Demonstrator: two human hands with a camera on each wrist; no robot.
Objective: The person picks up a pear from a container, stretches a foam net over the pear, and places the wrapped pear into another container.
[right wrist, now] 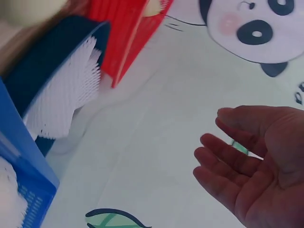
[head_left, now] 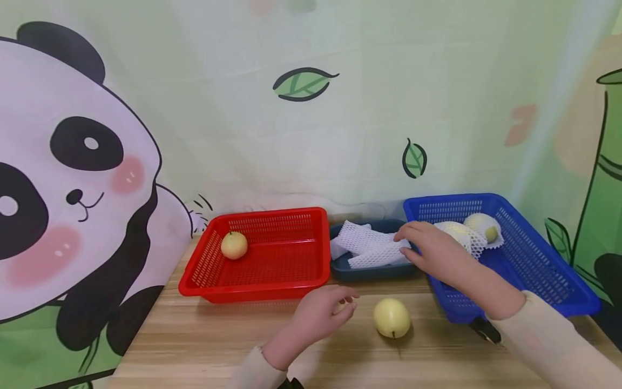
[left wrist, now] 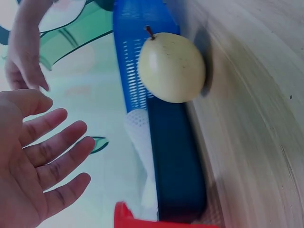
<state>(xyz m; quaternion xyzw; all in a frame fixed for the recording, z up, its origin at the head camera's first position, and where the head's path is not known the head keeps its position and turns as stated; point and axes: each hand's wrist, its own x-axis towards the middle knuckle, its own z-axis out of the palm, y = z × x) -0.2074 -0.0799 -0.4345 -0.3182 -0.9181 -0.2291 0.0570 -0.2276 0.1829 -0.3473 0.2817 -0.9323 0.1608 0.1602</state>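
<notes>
A pale yellow pear (head_left: 391,318) rests on the wooden table in front of the dark blue tray (head_left: 374,274). My left hand (head_left: 320,313) hovers to its left with fingers spread and slightly bent, holding nothing; the left wrist view shows the palm and the pear (left wrist: 172,67) apart from it. Over the right end of the tray is my right hand (head_left: 434,253), its fingers above white foam net sleeves (head_left: 371,246). In the right wrist view this hand (right wrist: 251,161) has loosely bent fingers and nothing between them.
At the left stands a red basket (head_left: 262,296) with one bare pear (head_left: 234,246) inside. A blue basket (head_left: 534,270) at the right holds net-wrapped pears (head_left: 481,227). Behind everything hangs a printed panda cloth (head_left: 233,135).
</notes>
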